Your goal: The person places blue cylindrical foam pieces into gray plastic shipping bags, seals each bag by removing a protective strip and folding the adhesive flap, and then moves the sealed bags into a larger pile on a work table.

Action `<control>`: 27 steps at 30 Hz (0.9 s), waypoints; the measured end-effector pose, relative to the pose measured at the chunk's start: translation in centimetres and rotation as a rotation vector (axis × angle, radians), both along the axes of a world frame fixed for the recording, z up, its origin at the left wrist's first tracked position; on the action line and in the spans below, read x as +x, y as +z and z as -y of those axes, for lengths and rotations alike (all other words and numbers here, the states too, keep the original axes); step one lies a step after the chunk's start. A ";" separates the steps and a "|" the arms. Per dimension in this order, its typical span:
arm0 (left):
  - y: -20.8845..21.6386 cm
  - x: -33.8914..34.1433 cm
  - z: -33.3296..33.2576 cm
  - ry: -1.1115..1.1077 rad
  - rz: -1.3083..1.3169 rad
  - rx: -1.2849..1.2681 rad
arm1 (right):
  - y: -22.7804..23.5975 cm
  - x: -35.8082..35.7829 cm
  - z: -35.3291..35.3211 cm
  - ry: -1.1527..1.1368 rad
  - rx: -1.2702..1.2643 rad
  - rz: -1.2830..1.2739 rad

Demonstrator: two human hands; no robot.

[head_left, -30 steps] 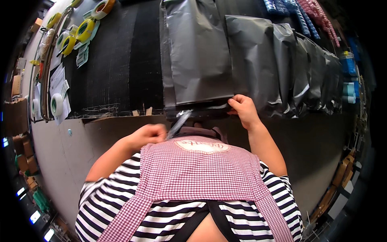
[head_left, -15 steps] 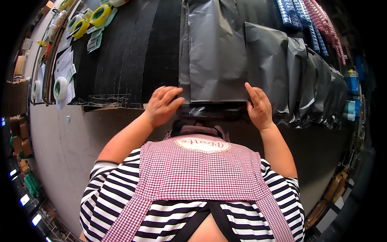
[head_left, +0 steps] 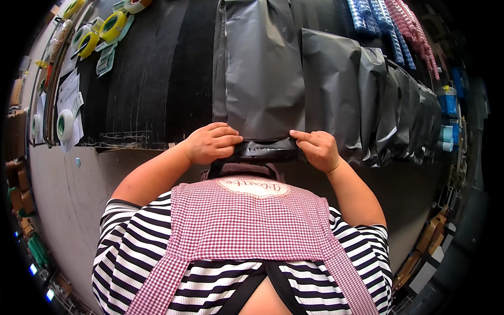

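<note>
A large grey plastic mailing bag (head_left: 265,84) lies flat at the front middle of the black table, its near edge facing me. My left hand (head_left: 212,143) is closed at the bag's near left corner, fingers pressed together and pointing inward. At the near right corner my right hand (head_left: 318,149) is closed too, its thumb and forefinger tips on the bag's edge and the other fingers curled under. Between the hands, just below that edge, shows a shiny black plastic bundle (head_left: 269,151). The undersides of my fingertips are hidden.
Several more grey bags (head_left: 331,79) overlap along the table's right side. Blue bubble-wrap strips (head_left: 386,21) and pink ones (head_left: 412,26) lie at the far right. Yellow tape rolls (head_left: 113,26), a white tape roll (head_left: 65,124) and papers (head_left: 70,94) sit along the left.
Both hands have come inward and closed on the bag's near corners; before, their fingers were apart beside it. The whole view has shifted slightly, moving the table leftward in it.
</note>
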State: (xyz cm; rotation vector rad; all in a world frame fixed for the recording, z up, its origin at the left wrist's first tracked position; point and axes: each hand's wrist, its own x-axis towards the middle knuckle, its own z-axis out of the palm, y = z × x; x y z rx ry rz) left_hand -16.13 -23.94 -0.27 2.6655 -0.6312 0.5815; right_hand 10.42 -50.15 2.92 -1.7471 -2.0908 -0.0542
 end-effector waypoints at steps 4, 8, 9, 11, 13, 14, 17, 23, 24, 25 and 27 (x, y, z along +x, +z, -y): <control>-0.7 -0.6 0.6 0.175 -0.122 -0.445 | -1.4 -0.6 -0.2 -0.159 -0.107 -0.765; -1.4 -0.7 3.4 0.476 -0.153 -0.859 | -2.4 -2.4 -0.3 -0.480 -0.181 -1.522; -1.5 -0.5 4.2 0.652 -0.182 -0.971 | -3.1 -2.7 -0.3 -0.540 -0.100 -1.548; -1.4 0.7 5.1 0.744 -0.160 -1.036 | -3.9 -4.0 -1.3 -0.655 -0.006 -1.500; -0.9 1.5 5.5 0.949 -0.164 -1.078 | -3.6 -4.8 -2.5 -0.911 0.086 -1.306; -0.9 1.6 5.3 0.992 -0.152 -1.039 | -3.3 -5.0 -3.4 -0.953 0.120 -1.156; -1.2 1.7 5.1 1.031 -0.257 -0.894 | -3.1 -5.2 -4.5 -0.996 0.093 -0.882; -0.9 2.6 4.7 1.048 -0.329 -0.730 | -3.4 -5.2 -5.8 -0.997 -0.056 -0.590; -0.9 2.6 4.5 1.045 -0.326 -0.730 | -3.5 -5.2 -6.0 -0.981 -0.055 -0.555; -1.0 2.7 4.4 1.043 -0.338 -0.750 | -3.5 -5.2 -6.1 -0.966 -0.054 -0.519; -0.9 2.6 4.0 1.049 -0.345 -0.766 | -2.8 -5.1 -6.4 -0.962 -0.075 -0.473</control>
